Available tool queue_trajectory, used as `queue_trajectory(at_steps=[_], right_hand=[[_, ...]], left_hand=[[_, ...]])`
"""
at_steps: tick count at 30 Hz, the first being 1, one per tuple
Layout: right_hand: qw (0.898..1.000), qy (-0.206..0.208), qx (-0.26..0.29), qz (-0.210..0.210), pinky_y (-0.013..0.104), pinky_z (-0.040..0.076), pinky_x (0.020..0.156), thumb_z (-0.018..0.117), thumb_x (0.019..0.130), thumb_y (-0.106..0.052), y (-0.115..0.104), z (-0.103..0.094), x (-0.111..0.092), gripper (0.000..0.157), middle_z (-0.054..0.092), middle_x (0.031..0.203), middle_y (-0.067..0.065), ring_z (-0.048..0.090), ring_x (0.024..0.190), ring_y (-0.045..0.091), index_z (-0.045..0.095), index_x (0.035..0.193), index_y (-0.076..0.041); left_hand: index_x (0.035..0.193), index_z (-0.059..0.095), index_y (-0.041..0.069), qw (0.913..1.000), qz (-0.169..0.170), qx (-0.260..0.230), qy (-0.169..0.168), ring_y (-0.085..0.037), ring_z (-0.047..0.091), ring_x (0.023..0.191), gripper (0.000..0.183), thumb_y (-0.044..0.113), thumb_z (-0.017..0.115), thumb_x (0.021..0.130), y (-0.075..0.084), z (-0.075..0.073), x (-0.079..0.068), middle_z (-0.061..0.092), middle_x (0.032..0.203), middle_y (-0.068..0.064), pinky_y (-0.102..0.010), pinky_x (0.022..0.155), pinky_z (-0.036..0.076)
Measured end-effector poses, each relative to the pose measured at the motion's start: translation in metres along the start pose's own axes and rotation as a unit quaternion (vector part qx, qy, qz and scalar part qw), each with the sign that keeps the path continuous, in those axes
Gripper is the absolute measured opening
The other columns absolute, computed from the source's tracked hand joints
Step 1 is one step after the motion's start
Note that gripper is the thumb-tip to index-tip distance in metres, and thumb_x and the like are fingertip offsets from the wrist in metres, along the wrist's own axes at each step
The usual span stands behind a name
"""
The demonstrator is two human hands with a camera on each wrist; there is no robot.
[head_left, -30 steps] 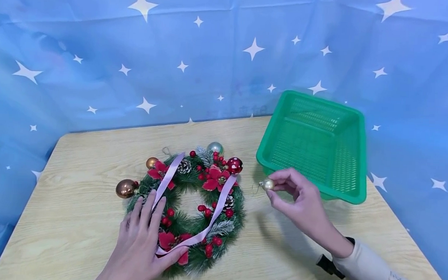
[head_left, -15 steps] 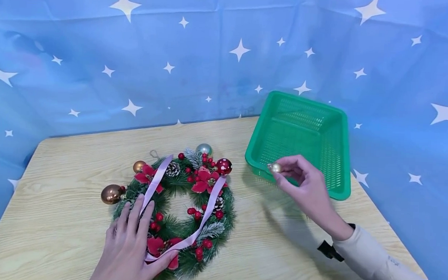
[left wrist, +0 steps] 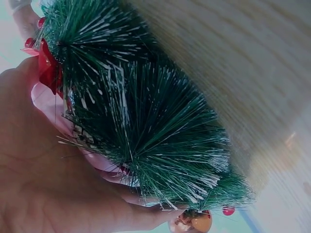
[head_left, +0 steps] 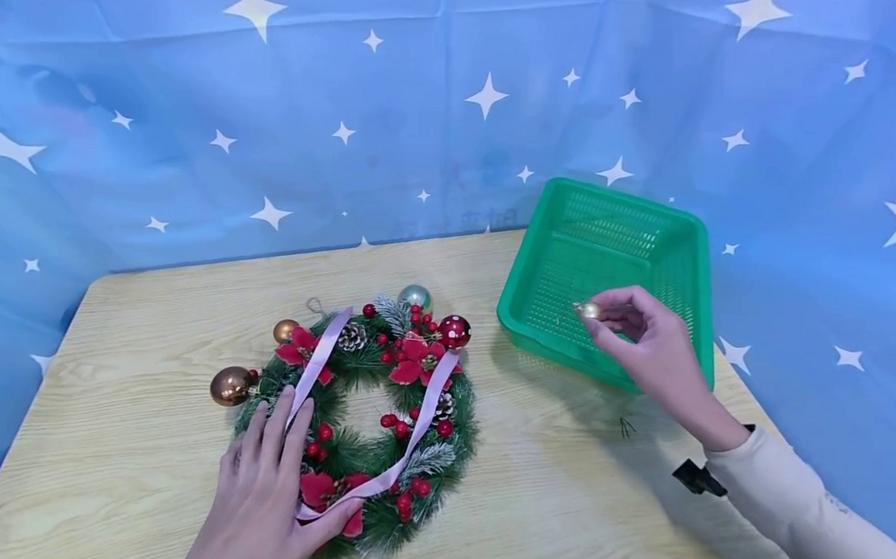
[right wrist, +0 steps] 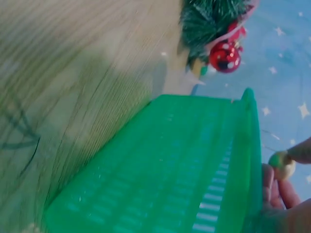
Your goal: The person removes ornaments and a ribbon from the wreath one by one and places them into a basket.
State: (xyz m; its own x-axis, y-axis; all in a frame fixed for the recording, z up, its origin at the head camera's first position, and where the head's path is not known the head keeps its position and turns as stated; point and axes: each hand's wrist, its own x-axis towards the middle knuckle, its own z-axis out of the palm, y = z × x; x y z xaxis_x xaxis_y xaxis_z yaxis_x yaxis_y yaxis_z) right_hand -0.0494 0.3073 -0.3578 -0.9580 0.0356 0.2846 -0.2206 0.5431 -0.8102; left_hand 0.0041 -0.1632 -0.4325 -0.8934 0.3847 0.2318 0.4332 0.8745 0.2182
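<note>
My left hand [head_left: 262, 480] rests on the lower left of a Christmas wreath [head_left: 346, 452], fingers extended over the greenery. Its thumb lies across a pink ribbon [head_left: 431, 404] draped over the wreath. In the left wrist view the palm faces the green bristles [left wrist: 146, 107]. My right hand [head_left: 658, 355] pinches a small pale-gold bauble [head_left: 591, 312] between thumb and fingers, above the green basket [head_left: 539, 333]. In the right wrist view the bauble [right wrist: 284, 170] shows just beyond the basket rim [right wrist: 255, 126].
Around the wreath's edge sit a copper bauble [head_left: 231, 386], a small gold bauble [head_left: 285, 332], a silvery-blue bauble [head_left: 415, 296] and a red dotted bauble [head_left: 455, 331]. Thin dark wires [head_left: 626, 427] lie on the table below the basket. A blue star-patterned cloth [head_left: 392, 177] hangs behind.
My right hand has carried the small bauble from in front of the basket to above its inside. The left hand stays on the wreath. The head view has shifted slightly.
</note>
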Motion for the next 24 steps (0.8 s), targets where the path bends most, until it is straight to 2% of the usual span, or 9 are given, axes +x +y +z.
queue_trajectory(at_steps=[11, 18, 21, 24], right_hand=[[0.995, -0.043, -0.072, 0.057, 0.014, 0.055, 0.08, 0.073, 0.108, -0.024, 0.023, -0.024, 0.017, 0.026, 0.071, 0.122, 0.014, 0.071, 0.099, 0.001, 0.07, 0.125, -0.004], [0.987, -0.07, -0.134, 0.059, 0.012, 0.053, 0.077, 0.074, 0.108, -0.024, 0.044, -0.035, 0.023, 0.027, 0.074, 0.116, 0.017, 0.067, 0.093, -0.004, 0.069, 0.124, -0.003], [0.982, -0.086, -0.156, 0.06, 0.013, 0.053, 0.075, 0.075, 0.107, -0.021, 0.049, -0.036, 0.026, 0.025, 0.075, 0.115, 0.017, 0.067, 0.093, 0.001, 0.069, 0.124, -0.003], [0.978, -0.108, -0.168, 0.063, 0.016, 0.054, 0.075, 0.076, 0.105, -0.014, 0.053, -0.035, 0.029, 0.022, 0.076, 0.113, 0.016, 0.071, 0.096, 0.013, 0.07, 0.122, -0.003]], left_hand=[[0.167, 0.034, 0.0, 0.9999, 0.004, 0.004, 0.008, -0.058, 0.04, 0.144, 0.126, 0.087, 0.07, 0.083, 0.001, -0.002, 0.003, 0.03, 0.172, -0.027, -0.079, 0.095, 0.044], [0.169, 0.031, 0.001, 0.9999, 0.005, 0.008, -0.003, -0.056, 0.037, 0.147, 0.128, 0.088, 0.068, 0.083, 0.003, -0.003, 0.004, 0.026, 0.174, -0.024, -0.079, 0.095, 0.045], [0.169, 0.03, 0.001, 1.0, 0.003, 0.007, -0.005, -0.055, 0.035, 0.149, 0.129, 0.088, 0.07, 0.083, 0.003, -0.003, 0.003, 0.025, 0.175, -0.023, -0.079, 0.095, 0.045], [0.17, 0.029, 0.001, 0.9999, -0.001, 0.004, -0.009, -0.055, 0.034, 0.149, 0.129, 0.087, 0.07, 0.083, 0.003, -0.004, 0.002, 0.024, 0.175, -0.023, -0.079, 0.096, 0.044]])
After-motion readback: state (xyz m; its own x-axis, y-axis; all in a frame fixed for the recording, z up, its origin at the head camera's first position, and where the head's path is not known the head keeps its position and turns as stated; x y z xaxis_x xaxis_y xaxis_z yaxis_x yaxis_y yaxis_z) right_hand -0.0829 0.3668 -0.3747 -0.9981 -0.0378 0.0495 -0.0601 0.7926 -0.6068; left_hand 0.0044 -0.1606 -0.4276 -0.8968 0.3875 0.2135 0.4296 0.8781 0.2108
